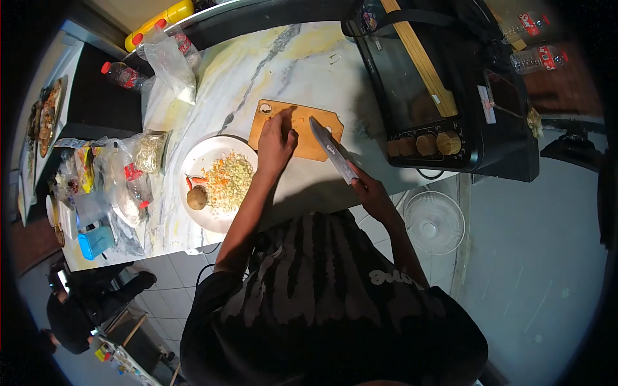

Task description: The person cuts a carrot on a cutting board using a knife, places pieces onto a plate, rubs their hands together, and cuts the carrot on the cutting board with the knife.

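Observation:
My right hand grips the handle of a knife, its blade slanting up and left over the right part of a wooden cutting board. On the board's left part rests my left hand, fingers drawn together; whatever is under them is hidden. A small pale round piece lies in the board's upper left corner. Left of the board, a white plate carries finely diced pale and orange vegetables. A brown potato-like vegetable and red chilies share that plate.
A black oven with round knobs stands at the right. Plastic bags, bottles and a blue container crowd the marble counter's left side. A wire strainer basket sits below right. Another person is at lower left.

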Demonstrator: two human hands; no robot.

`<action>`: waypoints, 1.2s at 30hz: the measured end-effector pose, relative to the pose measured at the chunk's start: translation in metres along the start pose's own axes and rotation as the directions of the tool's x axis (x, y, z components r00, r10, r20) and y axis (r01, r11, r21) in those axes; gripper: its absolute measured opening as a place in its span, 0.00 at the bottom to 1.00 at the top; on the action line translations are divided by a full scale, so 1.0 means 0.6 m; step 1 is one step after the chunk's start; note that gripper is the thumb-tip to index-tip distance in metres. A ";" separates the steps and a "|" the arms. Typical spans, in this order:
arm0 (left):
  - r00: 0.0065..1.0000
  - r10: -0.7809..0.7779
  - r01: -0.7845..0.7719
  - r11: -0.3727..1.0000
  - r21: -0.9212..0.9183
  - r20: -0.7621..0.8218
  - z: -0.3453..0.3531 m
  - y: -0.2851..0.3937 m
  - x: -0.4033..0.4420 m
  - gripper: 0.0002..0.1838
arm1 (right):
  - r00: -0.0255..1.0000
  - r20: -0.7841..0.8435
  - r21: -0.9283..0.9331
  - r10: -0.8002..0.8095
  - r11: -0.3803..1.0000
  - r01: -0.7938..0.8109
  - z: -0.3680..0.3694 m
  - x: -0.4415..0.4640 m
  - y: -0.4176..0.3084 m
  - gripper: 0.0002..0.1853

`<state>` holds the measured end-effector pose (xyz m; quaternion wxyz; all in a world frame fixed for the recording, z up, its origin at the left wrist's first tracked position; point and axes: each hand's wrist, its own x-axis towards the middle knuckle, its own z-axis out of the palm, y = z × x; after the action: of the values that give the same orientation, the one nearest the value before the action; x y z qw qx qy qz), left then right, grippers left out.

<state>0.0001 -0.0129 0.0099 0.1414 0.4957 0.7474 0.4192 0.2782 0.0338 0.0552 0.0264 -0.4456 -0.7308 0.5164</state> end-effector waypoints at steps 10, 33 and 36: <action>0.993 0.010 -0.021 0.995 0.093 0.119 -0.004 0.000 0.028 0.26 | 0.999 0.030 -0.029 -0.026 0.999 0.027 0.019 -0.018 -0.028 0.26; 0.985 0.076 -0.090 0.992 0.086 0.155 -0.013 -0.004 0.039 0.23 | 0.997 0.072 -0.009 0.032 0.999 -0.032 0.049 0.010 -0.034 0.28; 0.978 0.044 -0.054 0.998 0.043 0.205 -0.018 0.007 0.042 0.22 | 0.997 0.066 0.007 0.026 1.000 -0.027 0.053 0.009 -0.029 0.28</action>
<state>-0.0156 0.0039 0.0249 0.1950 0.5576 0.7263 0.3514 0.2483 0.0129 0.0520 -0.0027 -0.4377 -0.7233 0.5341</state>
